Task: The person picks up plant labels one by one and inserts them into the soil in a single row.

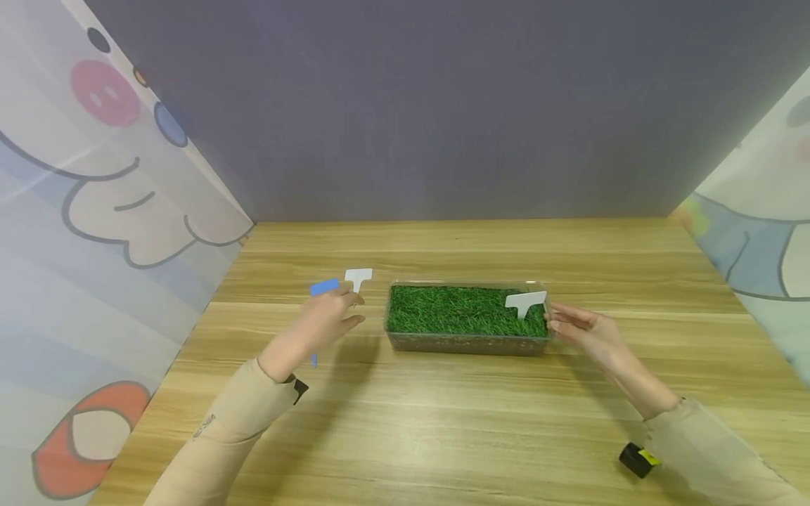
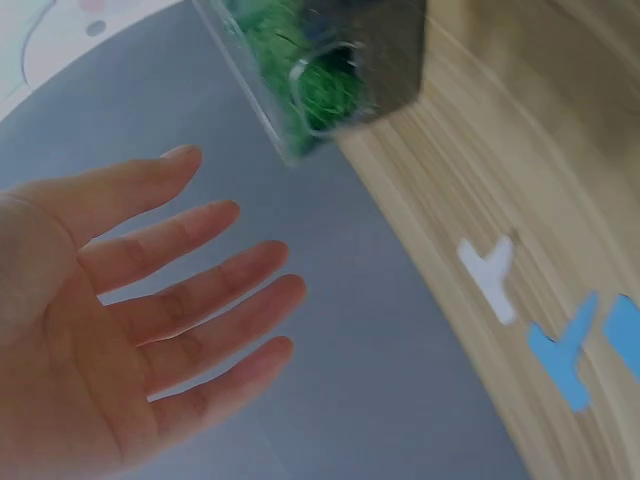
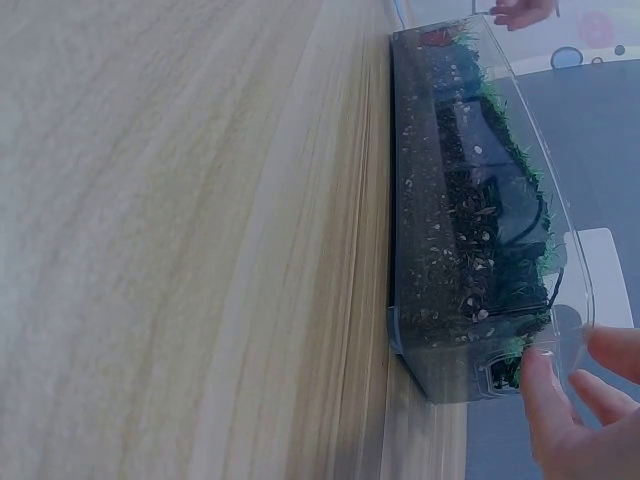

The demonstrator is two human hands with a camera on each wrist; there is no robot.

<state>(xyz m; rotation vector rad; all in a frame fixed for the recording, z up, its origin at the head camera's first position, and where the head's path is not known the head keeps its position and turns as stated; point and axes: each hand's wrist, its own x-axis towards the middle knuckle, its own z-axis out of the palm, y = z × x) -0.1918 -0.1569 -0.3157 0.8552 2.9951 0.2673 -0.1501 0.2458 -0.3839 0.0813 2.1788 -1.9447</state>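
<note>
Planter [image 1: 468, 345]: our right hand [image 1: 596, 339] pinches its right-end rim; left hand [image 1: 321, 318] spread, empty, left of it. We'd best hold it lightly, steady.

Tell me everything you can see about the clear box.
The box is long, clear and plastic-looking, standing upright on the table. Dark, speckled fill shows through its walls beneath green grass, and each end has a rounded outline. A white tag stands in the grass near the right end, which the right hand touches.
</note>
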